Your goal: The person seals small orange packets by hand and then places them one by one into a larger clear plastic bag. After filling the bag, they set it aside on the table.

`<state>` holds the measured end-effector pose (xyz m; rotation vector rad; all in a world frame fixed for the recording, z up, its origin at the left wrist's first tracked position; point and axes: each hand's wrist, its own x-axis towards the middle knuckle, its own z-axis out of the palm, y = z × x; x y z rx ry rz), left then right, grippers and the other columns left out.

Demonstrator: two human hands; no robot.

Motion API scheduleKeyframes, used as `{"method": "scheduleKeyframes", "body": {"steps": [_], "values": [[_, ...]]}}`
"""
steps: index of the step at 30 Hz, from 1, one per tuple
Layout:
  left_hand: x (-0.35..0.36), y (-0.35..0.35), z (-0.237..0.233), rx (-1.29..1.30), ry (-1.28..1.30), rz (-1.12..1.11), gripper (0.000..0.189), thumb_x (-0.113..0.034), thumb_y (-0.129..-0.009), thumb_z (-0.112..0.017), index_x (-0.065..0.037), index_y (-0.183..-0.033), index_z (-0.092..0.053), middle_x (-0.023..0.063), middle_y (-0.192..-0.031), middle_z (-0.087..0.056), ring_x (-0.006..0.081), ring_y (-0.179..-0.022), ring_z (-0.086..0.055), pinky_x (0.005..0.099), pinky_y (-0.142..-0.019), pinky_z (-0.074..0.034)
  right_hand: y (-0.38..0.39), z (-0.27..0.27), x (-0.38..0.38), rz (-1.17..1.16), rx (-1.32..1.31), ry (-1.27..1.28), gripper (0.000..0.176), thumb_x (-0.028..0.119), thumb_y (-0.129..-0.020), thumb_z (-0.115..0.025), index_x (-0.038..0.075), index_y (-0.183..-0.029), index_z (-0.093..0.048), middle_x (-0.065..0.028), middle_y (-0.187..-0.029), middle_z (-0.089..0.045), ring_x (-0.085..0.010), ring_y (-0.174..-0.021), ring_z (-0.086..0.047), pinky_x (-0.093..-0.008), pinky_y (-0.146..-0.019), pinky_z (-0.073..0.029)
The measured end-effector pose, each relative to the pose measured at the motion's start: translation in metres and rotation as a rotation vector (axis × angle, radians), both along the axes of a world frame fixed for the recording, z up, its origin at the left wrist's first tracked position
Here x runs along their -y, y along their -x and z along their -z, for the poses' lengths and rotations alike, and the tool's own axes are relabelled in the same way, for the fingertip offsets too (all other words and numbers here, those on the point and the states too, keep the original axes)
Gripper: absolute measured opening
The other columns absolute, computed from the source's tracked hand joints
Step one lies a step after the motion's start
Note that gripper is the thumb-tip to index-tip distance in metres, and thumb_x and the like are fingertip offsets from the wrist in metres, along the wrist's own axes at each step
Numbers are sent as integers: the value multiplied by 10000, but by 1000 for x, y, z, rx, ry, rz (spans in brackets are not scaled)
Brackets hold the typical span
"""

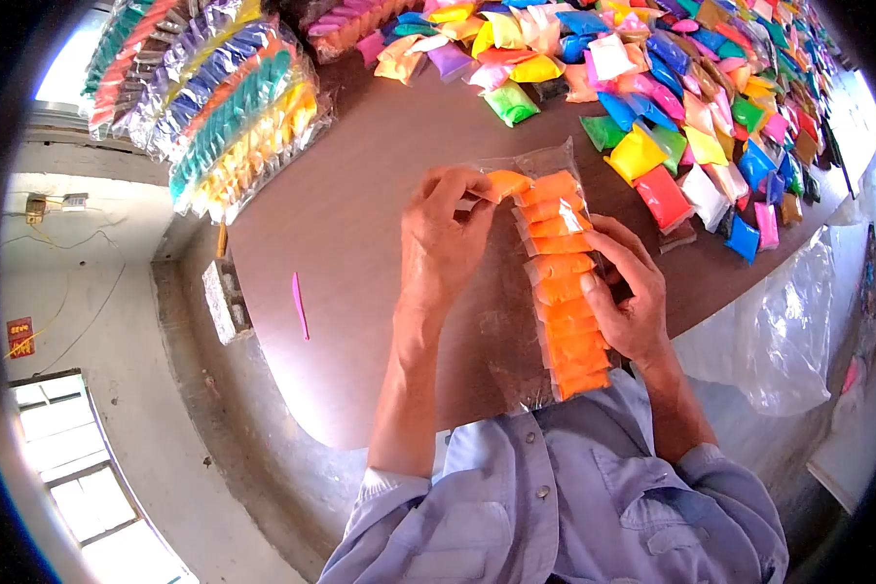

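A row of small orange packets overlaps in a column on a clear plastic bag at the table's front edge. My left hand pinches a single orange packet by its left end, at the far end of the row. On the right side of the row rests my right hand, thumb and fingers curved against the packets' edges, holding the row. The lower end of the row lies close to my shirt front.
A large heap of multicoloured packets covers the back and right of the brown table. Bagged rows of packets stack at the back left. A pink plastic stick lies at left. Clear plastic bags hang at right.
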<state>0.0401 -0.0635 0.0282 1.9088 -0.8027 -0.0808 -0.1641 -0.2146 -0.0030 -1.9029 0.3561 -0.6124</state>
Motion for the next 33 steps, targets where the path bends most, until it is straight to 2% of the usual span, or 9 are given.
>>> {"method": "scheduleKeyframes", "body": {"steps": [4,7,13,15,16,18,22,28,33], "values": [[4,0,2,4,-22,-13,195,81,-917,-766,-19,-1083,-743,135,-1131,-718,270,-967,-772,348,-808,-661,1,2,1,5,0,-4,420,28,-939,-746,-12,-1355,-712,-221,-1439,-676,-367,-1322,-684,-429,-1119,-540],[5,-2,12,-2,-13,-14,194,71,-921,-779,-4,-1094,-731,124,-1143,-719,240,-959,-770,353,-824,-659,0,4,3,-13,26,31,420,34,-939,-748,-11,-1355,-711,-221,-1437,-677,-371,-1318,-687,-432,-1115,-543],[14,-6,28,-299,79,91,168,48,-942,-791,-7,-1099,-761,76,-1101,-736,163,-944,-752,341,-812,-638,0,2,2,-6,16,52,432,32,-932,-747,-10,-1360,-708,-225,-1433,-678,-371,-1322,-684,-436,-1122,-538],[16,-6,28,-194,67,96,180,33,-940,-786,-32,-1109,-782,101,-1119,-756,221,-948,-769,357,-834,-630,0,2,2,-6,21,17,441,21,-922,-743,-10,-1361,-707,-224,-1436,-677,-370,-1327,-682,-437,-1127,-533],[17,-6,26,-195,68,96,180,33,-940,-786,-32,-1109,-782,101,-1119,-756,221,-948,-769,357,-834,-630,0,1,2,-6,20,18,441,21,-922,-743,-10,-1361,-707,-224,-1436,-677,-370,-1327,-682,-437,-1127,-533],[16,-6,22,252,-105,36,211,18,-940,-768,-47,-1140,-789,136,-1139,-769,314,-970,-769,380,-863,-624,-1,1,2,-11,26,15,448,11,-914,-740,-10,-1360,-707,-223,-1440,-677,-369,-1333,-680,-435,-1132,-530],[18,-9,24,192,-95,44,264,38,-920,-772,-39,-1170,-804,149,-1153,-781,318,-972,-770,351,-875,-624,0,2,2,-13,11,20,452,3,-910,-738,-12,-1360,-707,-224,-1440,-676,-370,-1333,-680,-433,-1133,-529],[35,0,29,78,-7,86,281,48,-928,-753,-32,-1194,-798,165,-1068,-801,311,-980,-790,361,-871,-627,0,5,2,-1,6,27,450,18,-918,-753,-13,-1364,-706,-231,-1439,-675,-379,-1326,-684,-440,-1126,-536],[36,4,23,25,10,-7,276,50,-937,-729,-17,-1198,-790,175,-1099,-805,296,-988,-797,370,-878,-621,0,5,2,-4,6,38,445,48,-929,-776,-17,-1363,-705,-233,-1433,-677,-380,-1326,-684,-445,-1120,-542]]}}
